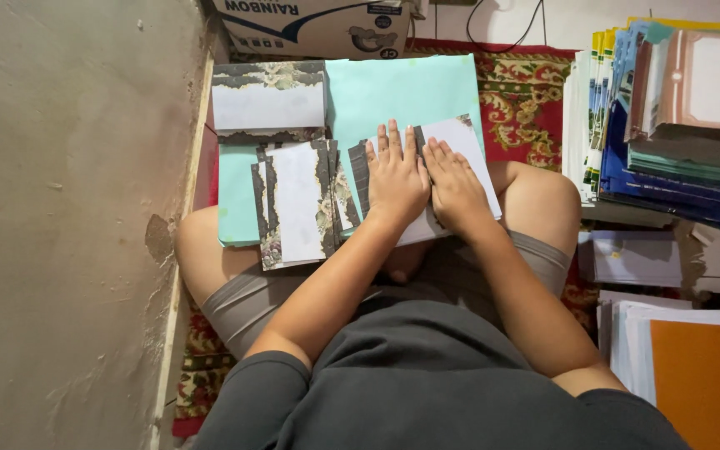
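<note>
A dark grey shirt point(427, 375) fills the foreground. Beyond it, the left hand point(395, 175) and right hand point(456, 185) lie flat side by side, fingers loosely spread, pressing a white paper card with dark floral edges point(468, 142) resting on the person's lap over a turquoise sheet point(402, 92).

I see both forearms bare, reaching from the torso toward twelve o'clock and converging over my crossed legs. My left hand point(397, 175) lies palm down, fingers straight and slightly spread, tips pointing to twelve o'clock. My right hand point(454, 185) lies flat just beside it at three o'clock, fingers extended and angled toward eleven o'clock, its inner edge touching the left. Neither hand is curled or closed around anything; both wrists are level.
</note>
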